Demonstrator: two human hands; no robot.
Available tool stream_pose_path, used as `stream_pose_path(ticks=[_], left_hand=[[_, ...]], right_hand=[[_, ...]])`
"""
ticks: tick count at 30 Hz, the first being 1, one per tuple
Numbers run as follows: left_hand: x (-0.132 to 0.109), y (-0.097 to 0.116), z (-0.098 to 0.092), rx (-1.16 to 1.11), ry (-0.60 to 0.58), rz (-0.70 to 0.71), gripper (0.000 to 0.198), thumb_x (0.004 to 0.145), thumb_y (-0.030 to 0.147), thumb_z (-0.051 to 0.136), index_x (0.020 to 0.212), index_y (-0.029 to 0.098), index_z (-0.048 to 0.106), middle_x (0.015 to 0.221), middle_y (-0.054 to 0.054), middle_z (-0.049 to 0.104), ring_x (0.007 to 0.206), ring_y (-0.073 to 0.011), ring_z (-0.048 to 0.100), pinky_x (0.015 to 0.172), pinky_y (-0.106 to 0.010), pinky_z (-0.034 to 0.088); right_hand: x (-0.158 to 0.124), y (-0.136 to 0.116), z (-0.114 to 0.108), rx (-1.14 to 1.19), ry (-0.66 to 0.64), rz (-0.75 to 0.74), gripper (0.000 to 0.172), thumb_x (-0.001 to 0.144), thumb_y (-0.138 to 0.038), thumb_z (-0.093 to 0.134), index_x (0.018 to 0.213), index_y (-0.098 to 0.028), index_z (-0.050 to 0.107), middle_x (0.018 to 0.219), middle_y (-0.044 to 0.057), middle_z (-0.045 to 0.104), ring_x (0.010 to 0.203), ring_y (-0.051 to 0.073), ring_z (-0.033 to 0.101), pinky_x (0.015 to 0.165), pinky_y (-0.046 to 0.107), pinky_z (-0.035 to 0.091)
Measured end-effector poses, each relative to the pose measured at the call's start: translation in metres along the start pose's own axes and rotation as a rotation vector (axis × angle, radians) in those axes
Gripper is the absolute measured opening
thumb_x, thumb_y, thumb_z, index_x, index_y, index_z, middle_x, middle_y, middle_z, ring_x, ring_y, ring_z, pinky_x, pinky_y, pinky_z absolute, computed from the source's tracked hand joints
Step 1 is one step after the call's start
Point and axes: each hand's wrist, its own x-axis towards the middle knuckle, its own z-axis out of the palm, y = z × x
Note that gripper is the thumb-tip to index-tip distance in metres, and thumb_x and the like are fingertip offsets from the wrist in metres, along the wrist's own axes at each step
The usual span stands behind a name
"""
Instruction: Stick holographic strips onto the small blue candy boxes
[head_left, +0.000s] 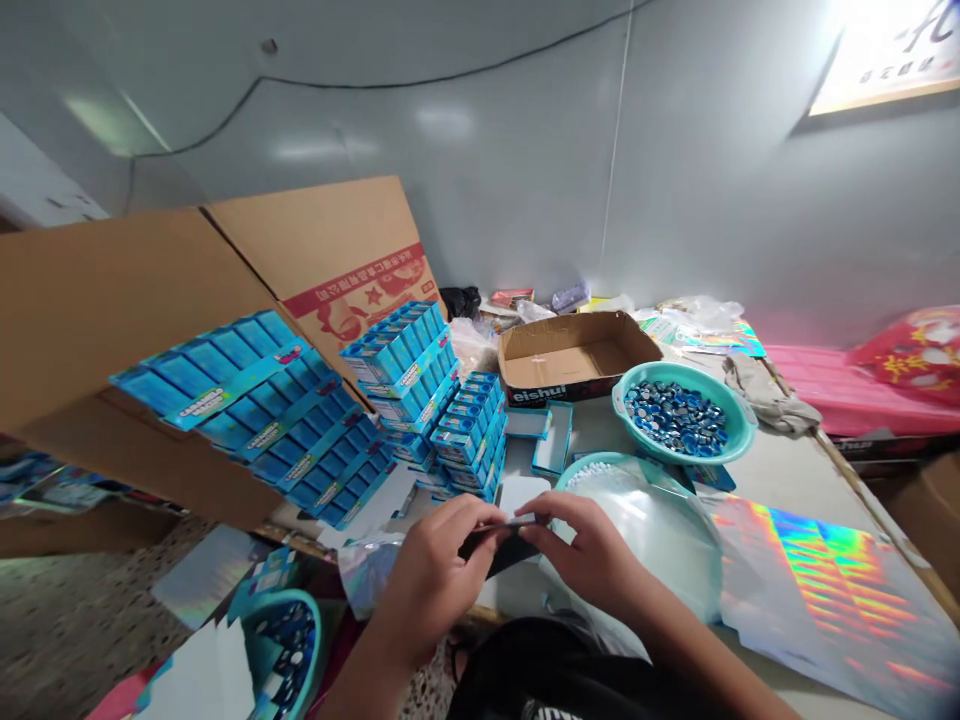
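Note:
Both hands meet low in the middle of the head view, over the near edge of the table. My left hand (pixel 442 565) is closed, with thumb and fingers pinching one side of a thin, dark, flat piece (pixel 511 553). Opposite it, my right hand (pixel 589 545) pinches the other side, also closed. What kind of thing the piece is cannot be made out, as the fingers cover much of it. Just beyond the hands stand stacked blue display boxes (pixel 472 435) of small packs. Right of them lies an open, shallow blue box (pixel 553 438).
A teal basin (pixel 739 440) holds many blue-and-silver pieces. Before it, clear film partly covers another teal bowl (pixel 600 458) with white beads. Taller blue stacks (pixel 259 400) lean left by a large carton (pixel 322 230). An open cardboard tray (pixel 581 385) sits behind; shiny sheets (pixel 817 590) lie right.

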Motion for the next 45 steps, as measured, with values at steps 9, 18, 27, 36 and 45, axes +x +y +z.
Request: stream_pose_path(ticks=[9, 18, 27, 36, 45], left_hand=[[-0.002, 0.007, 0.004, -0.119, -0.009, 0.086, 0.037, 0.09, 0.01, 0.051, 0.122, 0.026, 0.062, 0.104, -0.004, 0.064, 0.098, -0.013, 0.062, 0.087, -0.023, 0.052], [-0.007, 0.002, 0.009, -0.089, 0.147, 0.112, 0.021, 0.092, 0.011, 0.055, 0.107, 0.021, 0.066, 0.093, -0.005, 0.065, 0.09, -0.0129, 0.064, 0.08, -0.022, 0.053], [-0.005, 0.006, 0.013, -0.011, 0.203, 0.081, 0.022, 0.092, 0.01, 0.054, 0.109, 0.02, 0.063, 0.098, -0.005, 0.068, 0.093, -0.0142, 0.064, 0.084, -0.023, 0.053], [-0.008, 0.011, 0.015, 0.288, 0.369, 0.266, 0.036, 0.086, 0.001, 0.059, 0.117, 0.019, 0.063, 0.099, -0.006, 0.068, 0.095, -0.016, 0.064, 0.087, -0.028, 0.054], [-0.009, 0.006, 0.023, 0.264, 0.396, 0.227, 0.035, 0.088, 0.006, 0.062, 0.12, 0.018, 0.064, 0.093, -0.005, 0.064, 0.087, -0.0137, 0.063, 0.079, -0.023, 0.054]], right_hand=[[0.002, 0.001, 0.006, -0.051, -0.022, -0.068, 0.02, 0.092, -0.019, 0.053, 0.084, -0.019, 0.072, 0.072, 0.003, 0.069, 0.065, 0.014, 0.06, 0.061, 0.022, 0.044], [-0.001, 0.008, 0.008, 0.028, -0.077, -0.032, 0.022, 0.094, -0.023, 0.052, 0.099, -0.021, 0.073, 0.088, 0.005, 0.074, 0.078, 0.015, 0.066, 0.073, 0.024, 0.05], [-0.001, 0.005, 0.009, 0.104, -0.037, 0.016, 0.031, 0.094, -0.034, 0.052, 0.075, -0.017, 0.071, 0.061, 0.002, 0.063, 0.056, 0.012, 0.053, 0.055, 0.023, 0.041], [-0.004, 0.001, 0.016, 0.185, 0.02, 0.026, 0.038, 0.096, -0.039, 0.05, 0.067, -0.017, 0.062, 0.056, -0.001, 0.049, 0.053, 0.011, 0.041, 0.05, 0.022, 0.035], [-0.002, 0.004, 0.017, 0.179, -0.002, -0.041, 0.03, 0.098, -0.032, 0.05, 0.085, -0.019, 0.074, 0.069, 0.003, 0.066, 0.06, 0.012, 0.055, 0.057, 0.022, 0.043]])
